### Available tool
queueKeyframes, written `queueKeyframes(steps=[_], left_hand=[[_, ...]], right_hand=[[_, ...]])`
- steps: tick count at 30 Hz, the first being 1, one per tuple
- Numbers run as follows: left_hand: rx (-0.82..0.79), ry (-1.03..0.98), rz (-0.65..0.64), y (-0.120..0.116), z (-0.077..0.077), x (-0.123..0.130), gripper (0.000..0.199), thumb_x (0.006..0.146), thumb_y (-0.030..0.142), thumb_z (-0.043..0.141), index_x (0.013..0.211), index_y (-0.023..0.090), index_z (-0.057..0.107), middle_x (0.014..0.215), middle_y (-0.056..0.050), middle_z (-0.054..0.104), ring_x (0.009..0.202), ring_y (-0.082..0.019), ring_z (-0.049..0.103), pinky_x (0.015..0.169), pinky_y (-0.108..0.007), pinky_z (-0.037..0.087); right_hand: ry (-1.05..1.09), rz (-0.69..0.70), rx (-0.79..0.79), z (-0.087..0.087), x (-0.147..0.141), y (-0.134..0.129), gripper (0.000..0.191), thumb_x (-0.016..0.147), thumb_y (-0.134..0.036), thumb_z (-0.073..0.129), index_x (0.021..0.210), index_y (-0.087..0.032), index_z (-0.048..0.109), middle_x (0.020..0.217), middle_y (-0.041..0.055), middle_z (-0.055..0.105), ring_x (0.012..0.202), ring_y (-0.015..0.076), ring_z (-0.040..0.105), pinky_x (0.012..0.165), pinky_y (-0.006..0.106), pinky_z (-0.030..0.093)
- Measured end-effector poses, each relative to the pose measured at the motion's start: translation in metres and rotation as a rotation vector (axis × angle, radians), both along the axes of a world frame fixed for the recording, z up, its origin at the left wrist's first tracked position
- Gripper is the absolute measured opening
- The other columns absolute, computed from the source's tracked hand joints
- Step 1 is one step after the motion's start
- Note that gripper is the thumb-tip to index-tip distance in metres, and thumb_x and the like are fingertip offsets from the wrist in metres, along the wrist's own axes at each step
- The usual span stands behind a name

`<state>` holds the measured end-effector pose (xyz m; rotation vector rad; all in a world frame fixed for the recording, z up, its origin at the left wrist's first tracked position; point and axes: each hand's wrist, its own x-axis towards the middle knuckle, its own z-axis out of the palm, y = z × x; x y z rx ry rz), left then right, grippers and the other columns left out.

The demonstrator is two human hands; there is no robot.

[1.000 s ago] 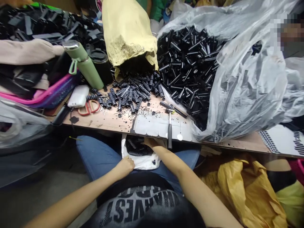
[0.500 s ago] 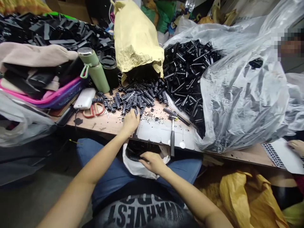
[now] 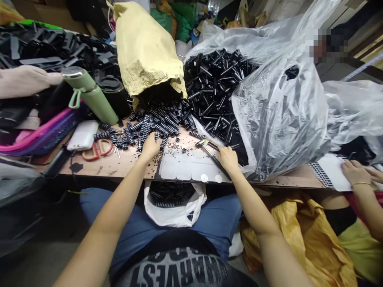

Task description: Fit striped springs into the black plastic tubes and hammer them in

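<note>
My left hand (image 3: 151, 147) is at the near edge of a pile of ribbed black pieces (image 3: 163, 121), its fingers closed around one of them, which is mostly hidden. Over to the right, my right hand (image 3: 228, 158) has its fingers closed at the dark handle of a hammer (image 3: 213, 156), which lies slanted across a pale sheet (image 3: 176, 166). A plain black rod (image 3: 213, 146) runs under the right fingertips. Tiny dark bits (image 3: 173, 148) are scattered between the hands. Below the table edge, a white bag (image 3: 170, 217) on the lap holds more ribbed pieces.
A yellow sack (image 3: 146, 48) stands behind the pile. Clear plastic (image 3: 281, 115) surrounds many black tubes (image 3: 215, 87). Red-handled scissors (image 3: 97, 150), a white box (image 3: 83, 135) and a green flask (image 3: 98, 99) sit left. Another person's hands (image 3: 357, 175) touch a white sheet at far right.
My right hand has left the lap bag and reached up to the hammer, whose handle has swung rightward. My left hand stays by the pile. The view has shifted right.
</note>
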<state>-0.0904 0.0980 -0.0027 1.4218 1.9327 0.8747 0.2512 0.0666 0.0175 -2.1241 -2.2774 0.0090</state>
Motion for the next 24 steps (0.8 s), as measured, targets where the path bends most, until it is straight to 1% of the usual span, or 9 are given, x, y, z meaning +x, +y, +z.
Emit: queueKeyframes(steps=[3,6,8,11,14,16,18,21,24], left_hand=[[-0.042,-0.574,0.053,-0.019,0.003,0.01,0.039,0.085,0.025,0.053,0.123,0.017,0.048,0.082,-0.004,0.062,0.057,-0.012,0.059,0.055,-0.025,0.05],[-0.073,-0.89,0.027,-0.039,0.012,0.034,0.029,0.077,0.027,0.062,0.102,0.016,0.054,0.071,0.002,0.058,0.047,-0.008,0.053,0.045,-0.02,0.042],[-0.077,-0.982,-0.024,-0.049,0.018,0.051,0.025,0.072,0.026,0.066,0.09,0.016,0.053,0.068,0.003,0.057,0.047,-0.007,0.053,0.043,-0.019,0.041],[-0.097,-1.04,-0.079,-0.057,0.025,0.068,0.026,0.068,0.024,0.068,0.086,0.016,0.051,0.064,0.004,0.057,0.047,-0.008,0.054,0.044,-0.019,0.043],[-0.093,-1.028,-0.073,-0.06,0.023,0.069,0.031,0.065,0.027,0.07,0.089,0.016,0.052,0.063,0.005,0.056,0.046,-0.008,0.053,0.043,-0.019,0.043],[-0.085,-1.017,-0.056,-0.061,0.02,0.067,0.035,0.065,0.028,0.071,0.092,0.016,0.053,0.062,0.005,0.056,0.044,-0.007,0.052,0.041,-0.018,0.04],[-0.089,-1.011,-0.046,-0.061,0.019,0.065,0.035,0.065,0.03,0.072,0.091,0.016,0.054,0.064,0.005,0.055,0.042,-0.006,0.049,0.037,-0.017,0.035],[-0.196,-0.979,-0.098,-0.061,0.021,0.065,0.032,0.067,0.036,0.074,0.083,0.015,0.056,0.067,0.002,0.057,0.04,-0.004,0.044,0.033,-0.015,0.025],[-0.36,-0.965,-0.292,-0.062,0.026,0.063,0.032,0.067,0.039,0.076,0.073,0.014,0.056,0.057,0.003,0.051,0.039,-0.003,0.039,0.031,-0.014,0.019]], right_hand=[[0.022,0.008,-0.037,0.005,0.0,0.021,0.026,0.091,-0.016,0.045,0.102,-0.013,0.069,0.101,0.0157,0.07,0.099,0.0253,0.059,0.089,0.037,0.041],[0.198,-0.011,-0.002,0.007,-0.011,0.021,0.029,0.094,-0.022,0.043,0.108,-0.017,0.067,0.105,0.0097,0.071,0.092,0.0194,0.063,0.083,0.03,0.044],[0.3,-0.049,0.036,0.007,-0.02,0.014,0.031,0.094,-0.025,0.042,0.113,-0.018,0.065,0.108,0.0081,0.071,0.093,0.0184,0.064,0.08,0.028,0.045],[0.183,-0.094,0.024,0.004,-0.028,0.007,0.031,0.091,-0.026,0.048,0.113,-0.014,0.065,0.107,0.0138,0.07,0.097,0.024,0.064,0.081,0.031,0.046],[0.084,-0.093,-0.049,0.0,-0.024,0.011,0.028,0.09,-0.025,0.05,0.101,-0.01,0.07,0.101,0.0192,0.071,0.094,0.0272,0.065,0.08,0.035,0.045],[0.11,-0.081,-0.025,0.0,-0.02,0.013,0.028,0.091,-0.022,0.048,0.1,-0.01,0.071,0.101,0.0185,0.071,0.095,0.0263,0.064,0.084,0.036,0.045],[0.214,0.016,0.087,0.003,-0.02,0.01,0.027,0.092,-0.02,0.047,0.104,-0.014,0.071,0.109,0.0146,0.07,0.104,0.0239,0.061,0.092,0.037,0.042],[0.473,0.335,0.225,0.01,-0.035,-0.004,0.024,0.092,-0.022,0.05,0.103,-0.023,0.072,0.114,0.0059,0.07,0.112,0.0195,0.056,0.101,0.039,0.038],[0.677,0.615,0.117,0.017,-0.056,-0.013,0.018,0.09,-0.026,0.056,0.095,-0.028,0.073,0.105,0.0025,0.072,0.108,0.0191,0.057,0.1,0.041,0.04]])
